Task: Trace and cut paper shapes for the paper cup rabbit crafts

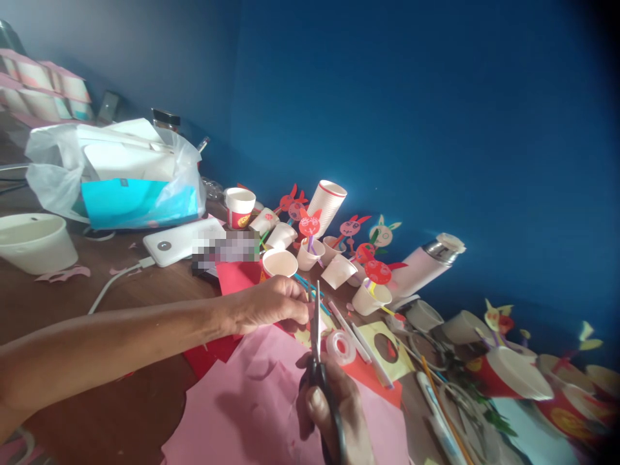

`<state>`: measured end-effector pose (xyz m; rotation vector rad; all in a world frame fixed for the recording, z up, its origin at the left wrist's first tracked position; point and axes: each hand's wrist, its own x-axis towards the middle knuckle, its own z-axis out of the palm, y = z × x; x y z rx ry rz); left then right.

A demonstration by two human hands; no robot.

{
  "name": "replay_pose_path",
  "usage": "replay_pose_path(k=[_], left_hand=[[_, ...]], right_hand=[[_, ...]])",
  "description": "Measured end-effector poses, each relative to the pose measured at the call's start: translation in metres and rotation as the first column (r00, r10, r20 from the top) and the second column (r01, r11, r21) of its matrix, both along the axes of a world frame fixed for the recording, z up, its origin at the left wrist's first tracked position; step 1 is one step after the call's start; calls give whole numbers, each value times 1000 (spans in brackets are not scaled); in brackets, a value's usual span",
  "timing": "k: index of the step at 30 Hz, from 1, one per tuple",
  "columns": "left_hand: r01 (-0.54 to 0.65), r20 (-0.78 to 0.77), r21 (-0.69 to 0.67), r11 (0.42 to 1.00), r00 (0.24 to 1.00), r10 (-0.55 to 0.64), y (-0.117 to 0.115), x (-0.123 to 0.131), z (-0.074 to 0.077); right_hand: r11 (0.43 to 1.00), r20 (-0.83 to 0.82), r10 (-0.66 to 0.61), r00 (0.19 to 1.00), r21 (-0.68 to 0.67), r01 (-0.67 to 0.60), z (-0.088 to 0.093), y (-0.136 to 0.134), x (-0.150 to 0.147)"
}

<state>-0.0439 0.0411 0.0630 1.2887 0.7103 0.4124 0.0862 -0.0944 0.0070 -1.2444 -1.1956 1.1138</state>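
My right hand [341,413] grips a pair of black-handled scissors [318,368], the blades pointing up and away from me. Close to the blades, my left hand [278,303] is closed in a pinch; whatever its fingertips hold is too small to make out. Beneath both hands spreads pink paper [242,407], with red paper [235,276] showing behind it. A roll of clear tape [340,347] lies just right of the scissors. Beside that is a yellow sheet [405,361] with a round hole cut in it.
Paper cups with red paper animal heads [309,224] on sticks stand along the blue wall. A thermos [416,268] leans at the right. On the left are a white power bank [181,244] with a cable, a plastic bag [53,152] and a large white cup [36,242].
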Motion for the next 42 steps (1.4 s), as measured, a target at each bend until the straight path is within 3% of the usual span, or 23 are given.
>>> replay_pose_path(k=[6, 19, 28, 35, 42], left_hand=[[55, -40, 41, 998, 998, -53, 4, -3, 2], [90, -76, 68, 994, 993, -85, 10, -5, 0], [106, -69, 65, 992, 992, -102, 10, -6, 2], [129, -47, 13, 992, 991, -128, 10, -6, 2], [145, -32, 17, 989, 989, -145, 10, -6, 2]], right_hand=[[999, -38, 37, 999, 5, -37, 0, 0, 1], [983, -187, 75, 980, -150, -104, -9, 4, 7], [990, -151, 103, 983, -78, -116, -5, 3, 5], [995, -123, 100, 987, 32, -97, -12, 5, 6], [996, -121, 92, 988, -5, -93, -12, 4, 6]])
